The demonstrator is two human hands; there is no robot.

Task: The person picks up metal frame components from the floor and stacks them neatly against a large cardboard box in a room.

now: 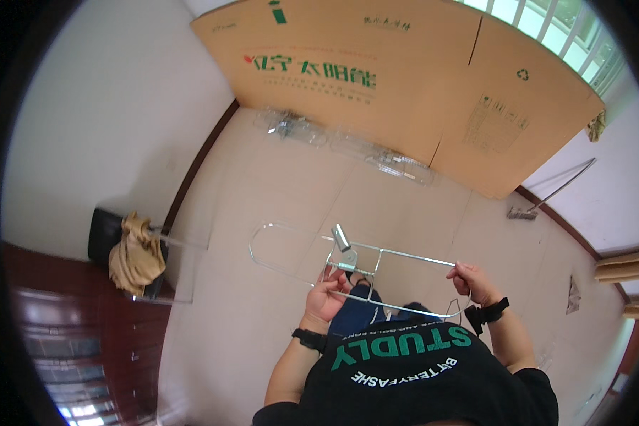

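A long metal wire frame [417, 255] with a rounded end on either side is held level in front of my body. Cross wires divide it near the middle, where a shiny metal bracket [347, 257] with a short cylindrical piece sticks up. My left hand [326, 299] grips the frame's near wire beside the bracket, its fingertips close under the bracket. Around the wire at the right rounded end, my right hand [469, 282] has its fingers closed. Both wrists carry black straps.
A large printed cardboard sheet [404, 101] leans upright ahead. Along its base lie similar wire frames [293, 128] and more frames [396, 162] on the tiled floor [277, 186]. A black chair [104, 234] bearing tan cloth [137, 258] stands left; a long-handled broom [564, 183] leans right.
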